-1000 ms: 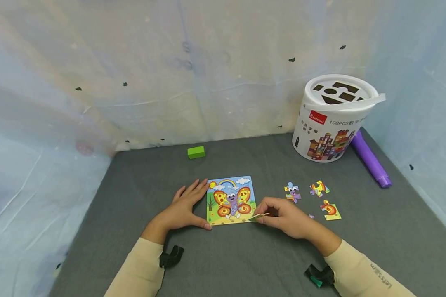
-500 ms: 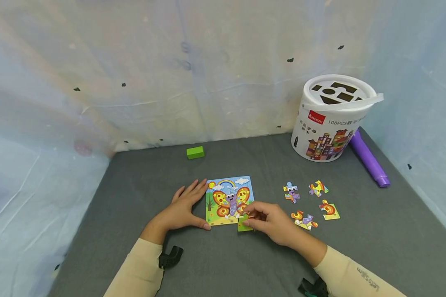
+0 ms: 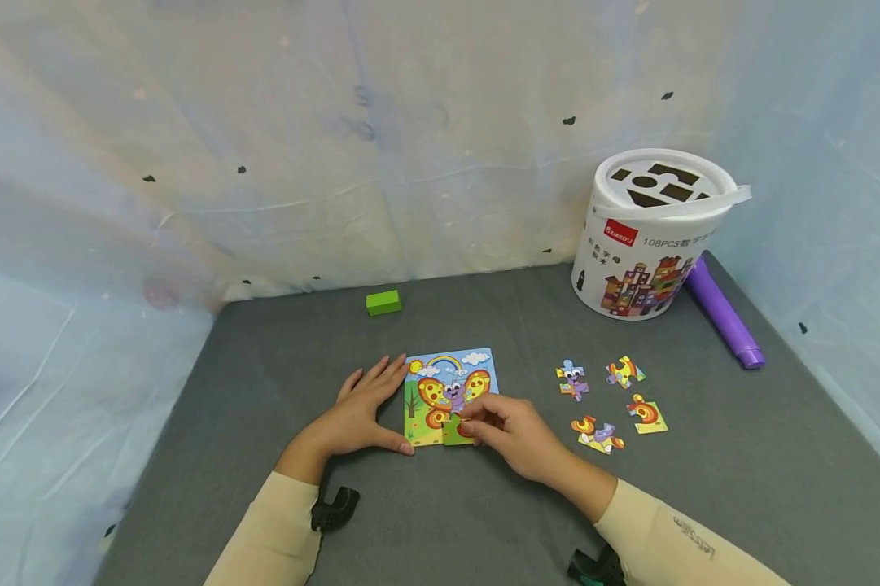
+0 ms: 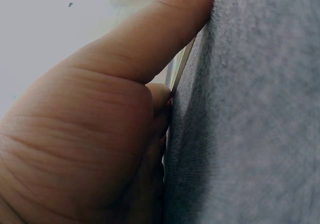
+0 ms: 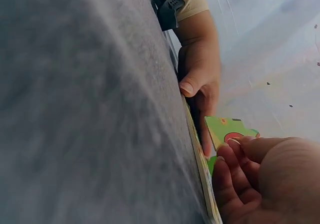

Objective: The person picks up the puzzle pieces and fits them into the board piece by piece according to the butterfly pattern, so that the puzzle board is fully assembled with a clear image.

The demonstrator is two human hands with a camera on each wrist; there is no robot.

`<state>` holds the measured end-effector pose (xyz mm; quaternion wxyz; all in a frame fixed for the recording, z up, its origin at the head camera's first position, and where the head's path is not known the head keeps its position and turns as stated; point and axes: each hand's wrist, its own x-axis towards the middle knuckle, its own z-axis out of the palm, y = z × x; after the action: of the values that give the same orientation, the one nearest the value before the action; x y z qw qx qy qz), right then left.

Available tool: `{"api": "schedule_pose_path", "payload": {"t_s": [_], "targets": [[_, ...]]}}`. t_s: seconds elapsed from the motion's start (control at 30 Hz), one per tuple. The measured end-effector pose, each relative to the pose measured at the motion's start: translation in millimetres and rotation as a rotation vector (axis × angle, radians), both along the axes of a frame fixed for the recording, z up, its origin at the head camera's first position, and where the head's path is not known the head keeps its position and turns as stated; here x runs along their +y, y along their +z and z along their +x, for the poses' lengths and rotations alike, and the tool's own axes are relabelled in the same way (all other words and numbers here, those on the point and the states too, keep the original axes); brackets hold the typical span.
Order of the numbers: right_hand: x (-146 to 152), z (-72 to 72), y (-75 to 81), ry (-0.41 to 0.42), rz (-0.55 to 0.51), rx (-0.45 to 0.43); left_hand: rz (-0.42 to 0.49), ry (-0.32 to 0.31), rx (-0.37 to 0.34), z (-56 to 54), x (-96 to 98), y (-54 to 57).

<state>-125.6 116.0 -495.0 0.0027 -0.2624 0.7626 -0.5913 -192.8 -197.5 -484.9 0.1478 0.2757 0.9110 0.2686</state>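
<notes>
A square butterfly picture puzzle board (image 3: 419, 391) lies flat on the grey cloth. My left hand (image 3: 359, 415) rests at its left side, fingers extended, with fingertips and thumb right at the board's edge. Between thumb and fingers, my right hand (image 3: 516, 435) pinches a green puzzle piece (image 3: 452, 431) bearing a red round pattern. This piece (image 5: 222, 126) is tilted up over the board's edge in the right wrist view. From the head view it overlaps the lower right of the butterfly picture, and my right hand hides the board's lower right corner.
Several loose puzzle pieces lie to the right, among them a purple-faced piece (image 3: 573, 381) and an orange corner piece (image 3: 648, 415). A green block (image 3: 383, 303) sits behind the board. At the back right stand a white bucket (image 3: 645, 244) and a purple tube (image 3: 725, 317).
My right hand has moved left with the green piece, from the board's lower right corner to over its lower middle. Another loose piece has come into view behind it. My left hand stays put.
</notes>
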Motion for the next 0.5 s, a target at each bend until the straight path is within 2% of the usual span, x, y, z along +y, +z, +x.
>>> {"api": "schedule_pose_path", "payload": {"t_s": [0.5], "targets": [[-41.1, -16.0, 3.1, -0.156, 0.131, 0.012, 0.014, -0.004, 0.016, 0.8, -0.8, -1.5]]}}
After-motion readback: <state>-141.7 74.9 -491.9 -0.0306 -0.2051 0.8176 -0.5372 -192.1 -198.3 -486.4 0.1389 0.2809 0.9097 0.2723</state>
